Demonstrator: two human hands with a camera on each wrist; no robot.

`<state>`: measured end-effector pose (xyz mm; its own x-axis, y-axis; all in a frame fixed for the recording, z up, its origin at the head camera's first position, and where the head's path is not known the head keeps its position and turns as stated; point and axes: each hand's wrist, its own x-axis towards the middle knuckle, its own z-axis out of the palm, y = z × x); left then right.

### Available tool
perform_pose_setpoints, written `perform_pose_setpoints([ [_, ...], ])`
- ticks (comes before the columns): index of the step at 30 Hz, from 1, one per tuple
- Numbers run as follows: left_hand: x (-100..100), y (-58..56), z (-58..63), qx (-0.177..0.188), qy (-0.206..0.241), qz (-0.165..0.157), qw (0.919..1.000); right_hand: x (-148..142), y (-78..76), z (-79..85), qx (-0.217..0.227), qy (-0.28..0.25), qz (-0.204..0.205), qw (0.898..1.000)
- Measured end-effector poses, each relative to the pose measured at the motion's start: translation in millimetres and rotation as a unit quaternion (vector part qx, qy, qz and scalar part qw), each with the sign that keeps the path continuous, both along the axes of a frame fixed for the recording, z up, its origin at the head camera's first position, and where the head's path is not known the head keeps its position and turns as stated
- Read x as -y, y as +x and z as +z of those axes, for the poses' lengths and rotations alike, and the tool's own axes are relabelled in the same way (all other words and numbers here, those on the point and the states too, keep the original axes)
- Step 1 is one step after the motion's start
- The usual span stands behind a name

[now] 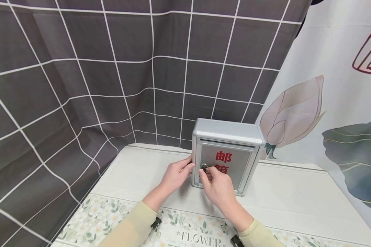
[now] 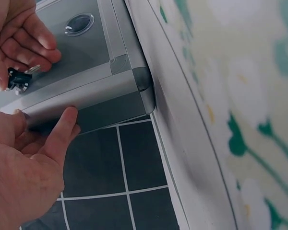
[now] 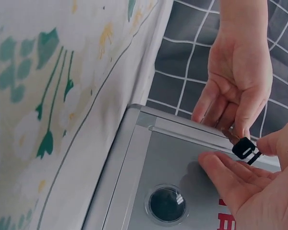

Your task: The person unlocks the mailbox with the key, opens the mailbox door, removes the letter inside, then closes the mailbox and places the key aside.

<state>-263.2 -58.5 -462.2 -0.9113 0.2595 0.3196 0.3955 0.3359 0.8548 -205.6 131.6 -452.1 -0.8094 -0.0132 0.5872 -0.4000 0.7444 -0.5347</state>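
A silver-grey metal mailbox (image 1: 227, 128) with red characters and a slot along the top of its front stands upright on the table. My left hand (image 1: 175, 173) rests against the box's left side, its thumb by the front edge and extended fingers along the side, as the left wrist view shows. At the left part of the front, my right hand (image 1: 219, 185) pinches a black-headed key (image 3: 244, 148) between thumb and fingers. A small shiny metal piece (image 2: 33, 69) sits beside the key head. The lock itself is hidden behind the fingers.
A round clear window (image 3: 167, 203) is set in the lower front of the box. The pale table cover (image 1: 142, 164) has a floral band in front with printed lettering. A dark gridded curtain (image 1: 170, 75) hangs behind and left, a white lotus-patterned one (image 1: 312, 144) to the right.
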Motion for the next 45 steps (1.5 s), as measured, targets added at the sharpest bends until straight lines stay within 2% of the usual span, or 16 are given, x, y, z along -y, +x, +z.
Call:
perform_pose_setpoints([
  [3,0,-0.2,-0.2,0.003,0.005,-0.003,1.0000,0,-0.5,0.8,0.028,-0.020,0.003,0.999],
  [7,0,-0.2,1.1,0.008,0.008,-0.006,0.9999,-1,-0.2,4.1,0.098,-0.064,0.005,0.993],
  [12,1,0.2,2.3,0.011,0.005,-0.005,0.9999,-1,-0.3,8.1,0.171,-0.129,0.021,0.977],
  [16,1,0.8,4.1,0.015,0.009,-0.010,0.9998,-1,-1.9,7.9,0.205,-0.197,0.045,0.958],
  [23,1,0.5,6.7,0.017,0.013,-0.014,0.9997,-1,-4.2,7.1,0.234,-0.300,0.086,0.921],
  [32,2,-1.3,2.9,0.021,0.027,-0.014,0.9993,-2,-3.3,9.4,0.262,-0.365,0.116,0.886],
  [38,3,-0.9,4.1,0.025,0.028,-0.014,0.9992,-3,-5.0,8.0,0.282,-0.411,0.151,0.854],
  [41,3,-1.4,2.9,0.025,0.030,-0.016,0.9991,-5,-6.2,5.7,0.287,-0.421,0.164,0.845],
  [45,3,-2.5,1.2,0.022,0.029,-0.017,0.9992,-6,-6.4,4.8,0.292,-0.426,0.172,0.839],
])
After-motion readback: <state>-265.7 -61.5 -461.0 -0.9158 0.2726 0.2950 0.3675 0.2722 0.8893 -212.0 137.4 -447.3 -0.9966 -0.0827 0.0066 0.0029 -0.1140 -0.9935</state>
